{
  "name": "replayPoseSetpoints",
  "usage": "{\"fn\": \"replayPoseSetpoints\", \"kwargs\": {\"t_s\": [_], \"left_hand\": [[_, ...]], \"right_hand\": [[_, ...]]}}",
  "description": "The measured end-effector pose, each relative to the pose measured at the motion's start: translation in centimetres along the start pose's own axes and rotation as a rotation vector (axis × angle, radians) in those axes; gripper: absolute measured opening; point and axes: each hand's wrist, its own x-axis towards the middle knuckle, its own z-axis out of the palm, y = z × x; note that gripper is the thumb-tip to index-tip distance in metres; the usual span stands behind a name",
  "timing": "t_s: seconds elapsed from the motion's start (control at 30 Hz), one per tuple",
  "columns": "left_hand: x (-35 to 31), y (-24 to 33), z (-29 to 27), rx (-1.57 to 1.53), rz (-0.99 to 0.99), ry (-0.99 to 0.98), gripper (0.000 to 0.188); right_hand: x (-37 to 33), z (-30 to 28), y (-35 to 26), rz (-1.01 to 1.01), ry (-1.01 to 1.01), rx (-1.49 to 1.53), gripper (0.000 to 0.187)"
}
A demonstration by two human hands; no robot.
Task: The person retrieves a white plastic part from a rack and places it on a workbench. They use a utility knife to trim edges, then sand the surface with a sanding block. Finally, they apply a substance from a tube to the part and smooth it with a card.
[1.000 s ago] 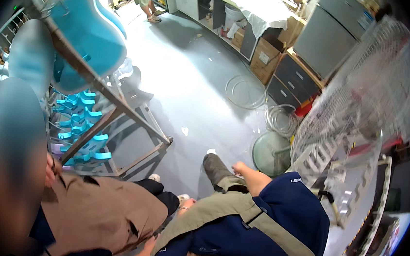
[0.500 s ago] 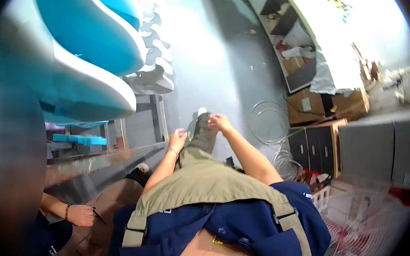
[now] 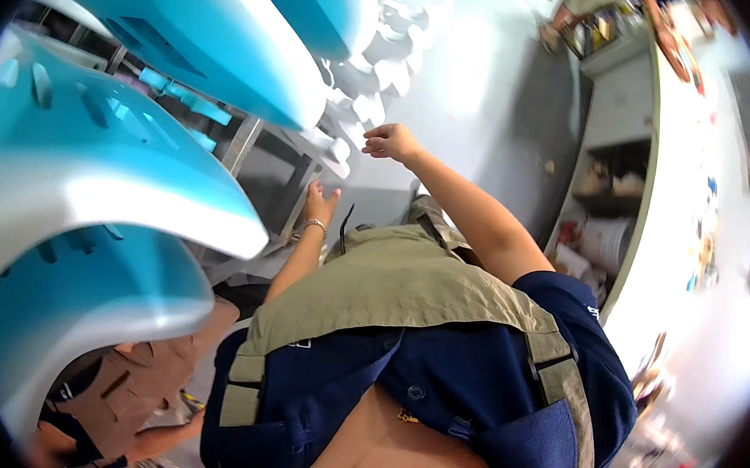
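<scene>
My right hand (image 3: pixel 392 143) is raised in front of me, fingers loosely bent and apart, with nothing seen in it. It is closest to the white curved pieces (image 3: pixel 336 152) at the end of a row. Lower and to the left, my left hand (image 3: pixel 320 204) has its thumb and fingers spread and looks bare, with a bracelet at the wrist. It is beside a metal frame (image 3: pixel 240 144) and apart from it. Large blue-and-white moulded shells (image 3: pixel 223 33) stand to the left of both hands.
On the right runs a long white-topped workbench (image 3: pixel 650 249) with shelves beneath, holding a white bucket (image 3: pixel 604 243). Another person's hand (image 3: pixel 672 53) is over its far end. Close on my left, another person in brown (image 3: pixel 125 390) is partly behind a shell.
My view has turned left, bringing the shells and workbench into new places. Both hands have risen toward the white pieces, the right one further, with its arm stretched out.
</scene>
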Motion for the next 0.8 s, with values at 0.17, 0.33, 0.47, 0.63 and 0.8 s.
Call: {"fn": "replayPoseSetpoints", "kwargs": {"t_s": [0.17, 0.33, 0.47, 0.63, 0.8], "left_hand": [[1.2, 3.9, 5.7, -0.07, -0.008, 0.579, 0.098], [5.1, 4.3, 8.8, -0.066, 0.094, 0.796, 0.11], [7.6, 4.8, 10.4, -0.141, 0.301, 0.979, 0.072], [8.9, 6.5, 9.9, -0.244, 0.284, 1.091, 0.053], [7.6, 7.1, 9.4, -0.233, 0.273, 1.085, 0.052]], "right_hand": [[8.5, 0.5, -4.7, -0.283, -0.352, -0.656, 0.046], [17.8, 5.6, -3.2, -0.596, -0.582, -0.895, 0.075], [23.3, 7.5, 1.3, -0.751, -0.585, -0.993, 0.032], [22.6, 8.4, -0.9, -0.823, -0.596, -0.914, 0.024], [20.0, 8.2, -2.1, -0.847, -0.558, -1.023, 0.024]]}}
